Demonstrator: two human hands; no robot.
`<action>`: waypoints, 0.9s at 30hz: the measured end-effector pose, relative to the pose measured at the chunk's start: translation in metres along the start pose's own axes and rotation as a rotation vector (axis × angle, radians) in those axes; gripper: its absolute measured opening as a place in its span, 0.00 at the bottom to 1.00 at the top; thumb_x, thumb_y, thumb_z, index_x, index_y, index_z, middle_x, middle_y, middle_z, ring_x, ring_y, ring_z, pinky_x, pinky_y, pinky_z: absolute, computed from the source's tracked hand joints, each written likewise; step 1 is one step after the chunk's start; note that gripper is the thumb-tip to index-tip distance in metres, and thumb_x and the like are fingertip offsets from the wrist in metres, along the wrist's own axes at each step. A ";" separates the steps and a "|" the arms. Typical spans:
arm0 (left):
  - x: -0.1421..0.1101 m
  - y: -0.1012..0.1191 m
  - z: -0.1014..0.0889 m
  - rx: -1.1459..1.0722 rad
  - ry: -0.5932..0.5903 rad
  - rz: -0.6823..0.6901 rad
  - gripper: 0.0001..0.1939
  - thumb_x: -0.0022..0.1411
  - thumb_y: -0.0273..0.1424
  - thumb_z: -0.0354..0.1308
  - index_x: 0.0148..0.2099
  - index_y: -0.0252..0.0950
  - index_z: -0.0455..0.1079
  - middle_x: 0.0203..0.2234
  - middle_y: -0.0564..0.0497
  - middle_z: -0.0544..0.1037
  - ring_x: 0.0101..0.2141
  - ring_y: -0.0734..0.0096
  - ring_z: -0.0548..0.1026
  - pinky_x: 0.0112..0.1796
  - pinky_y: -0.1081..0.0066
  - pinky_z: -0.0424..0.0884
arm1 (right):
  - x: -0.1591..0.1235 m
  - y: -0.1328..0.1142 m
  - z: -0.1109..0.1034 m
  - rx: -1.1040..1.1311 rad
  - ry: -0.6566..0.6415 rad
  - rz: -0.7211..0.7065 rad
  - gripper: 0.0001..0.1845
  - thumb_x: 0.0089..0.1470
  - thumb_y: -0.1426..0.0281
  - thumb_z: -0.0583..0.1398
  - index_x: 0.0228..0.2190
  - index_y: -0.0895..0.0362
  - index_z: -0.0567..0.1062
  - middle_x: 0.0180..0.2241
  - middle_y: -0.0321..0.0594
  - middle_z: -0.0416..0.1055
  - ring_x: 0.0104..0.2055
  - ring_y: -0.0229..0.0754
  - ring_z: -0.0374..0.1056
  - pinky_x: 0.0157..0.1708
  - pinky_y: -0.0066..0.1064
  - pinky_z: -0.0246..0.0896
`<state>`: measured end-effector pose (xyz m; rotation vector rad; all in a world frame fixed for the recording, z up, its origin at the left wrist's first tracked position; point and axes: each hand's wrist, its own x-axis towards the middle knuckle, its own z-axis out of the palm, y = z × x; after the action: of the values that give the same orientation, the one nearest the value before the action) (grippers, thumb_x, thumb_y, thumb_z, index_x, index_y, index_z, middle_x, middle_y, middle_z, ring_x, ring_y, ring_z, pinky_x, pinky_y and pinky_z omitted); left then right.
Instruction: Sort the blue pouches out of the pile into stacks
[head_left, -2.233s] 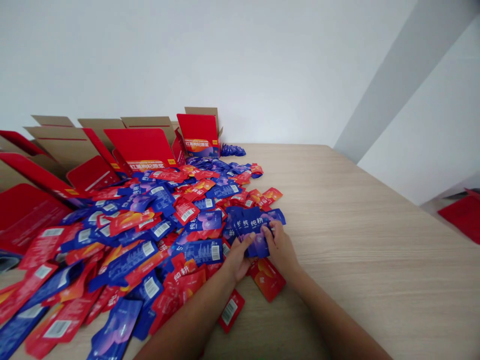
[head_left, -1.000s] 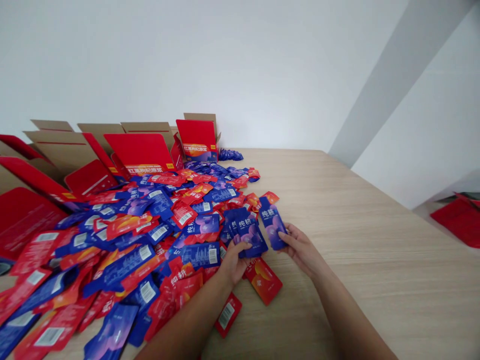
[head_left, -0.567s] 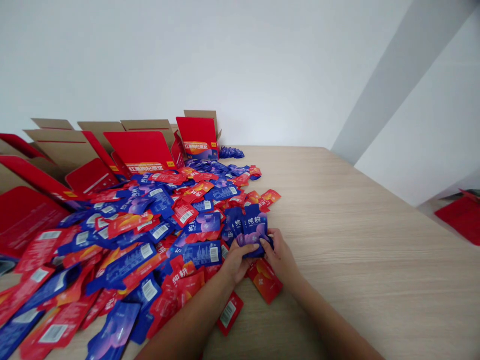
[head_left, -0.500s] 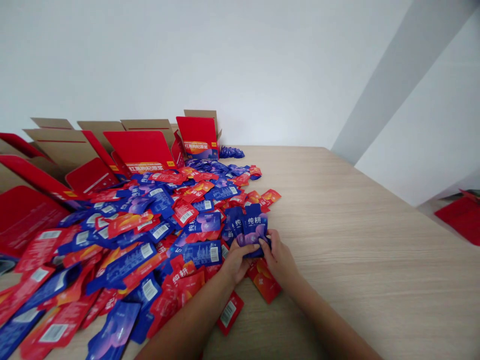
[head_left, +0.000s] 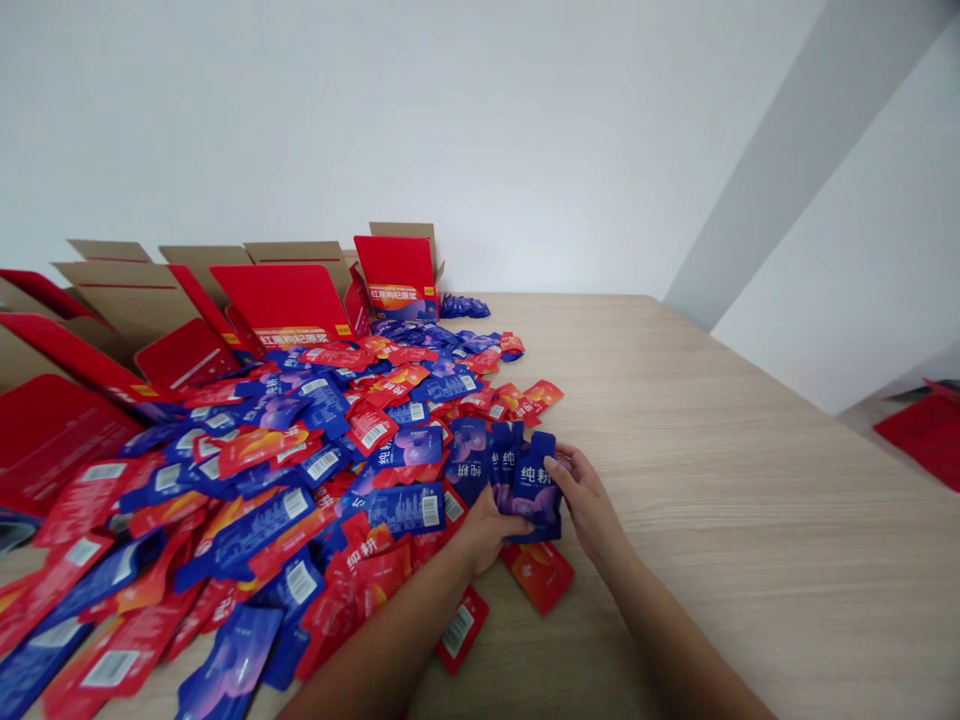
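Several blue pouches (head_left: 534,492) with white lettering and purple berries are fanned out upright between my hands. My left hand (head_left: 487,530) is closed round their lower left part, thumb across the front. At the upper right edge of the front pouch, my right hand (head_left: 583,490) pinches it between thumb and fingers. Another blue pouch (head_left: 469,458) lies just left of the held ones, at the edge of the pile. Below my hands a red pouch (head_left: 541,575) with orange fruit lies on the table, its upper part covered. A red pouch (head_left: 461,630) with a barcode lies nearer to me.
A wide heap of mixed red and blue pouches (head_left: 315,470) covers the table's left half. Behind it stand open red cartons (head_left: 281,300) with flaps raised. A row of blue pouches (head_left: 463,306) lies beside the far carton (head_left: 394,265). Bare wood tabletop (head_left: 712,450) stretches to the right.
The held pouches have moved slightly right and spread apart. My right hand has shifted from their lower right to the upper edge of the front pouch.
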<state>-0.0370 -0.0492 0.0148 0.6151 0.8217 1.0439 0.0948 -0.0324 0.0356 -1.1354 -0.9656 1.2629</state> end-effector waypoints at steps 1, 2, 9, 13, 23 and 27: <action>-0.001 0.000 0.000 0.023 0.001 0.013 0.30 0.30 0.13 0.63 0.41 0.33 0.69 0.31 0.50 0.79 0.32 0.66 0.76 0.37 0.67 0.70 | -0.001 -0.001 0.002 0.052 0.016 0.007 0.20 0.44 0.58 0.63 0.38 0.53 0.67 0.32 0.37 0.74 0.34 0.41 0.71 0.35 0.32 0.67; -0.002 0.000 0.000 0.046 0.000 0.025 0.31 0.30 0.13 0.64 0.42 0.34 0.69 0.31 0.50 0.79 0.33 0.65 0.76 0.38 0.67 0.70 | -0.003 -0.002 0.003 0.097 0.033 0.007 0.20 0.43 0.59 0.63 0.37 0.53 0.67 0.31 0.36 0.74 0.33 0.40 0.71 0.34 0.32 0.67; -0.004 0.000 0.000 0.047 -0.024 -0.004 0.35 0.27 0.14 0.68 0.43 0.33 0.68 0.35 0.48 0.79 0.36 0.61 0.76 0.41 0.63 0.70 | -0.010 -0.001 0.011 0.301 0.138 -0.023 0.17 0.43 0.64 0.65 0.35 0.53 0.68 0.31 0.33 0.74 0.31 0.39 0.70 0.32 0.32 0.67; -0.002 0.001 0.002 -0.019 -0.001 -0.001 0.36 0.27 0.18 0.71 0.45 0.33 0.68 0.35 0.48 0.79 0.35 0.62 0.77 0.40 0.62 0.72 | -0.010 0.006 0.010 0.338 0.139 0.079 0.20 0.40 0.64 0.67 0.37 0.52 0.70 0.31 0.32 0.74 0.32 0.38 0.70 0.33 0.30 0.67; 0.001 0.006 0.002 -0.169 0.064 -0.015 0.23 0.38 0.27 0.70 0.40 0.33 0.71 0.31 0.49 0.79 0.33 0.66 0.77 0.38 0.68 0.72 | -0.015 0.012 0.006 0.474 0.100 0.228 0.17 0.35 0.66 0.69 0.31 0.54 0.74 0.29 0.34 0.77 0.33 0.44 0.72 0.32 0.34 0.68; 0.003 0.004 0.000 -0.202 0.150 -0.048 0.20 0.39 0.25 0.68 0.38 0.34 0.71 0.26 0.52 0.78 0.28 0.69 0.76 0.32 0.70 0.72 | -0.015 0.011 0.004 0.484 0.082 0.266 0.16 0.35 0.67 0.69 0.31 0.55 0.74 0.30 0.36 0.78 0.34 0.45 0.73 0.33 0.34 0.68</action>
<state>-0.0378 -0.0449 0.0169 0.3481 0.8444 1.1227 0.0868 -0.0472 0.0267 -0.9388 -0.4174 1.5457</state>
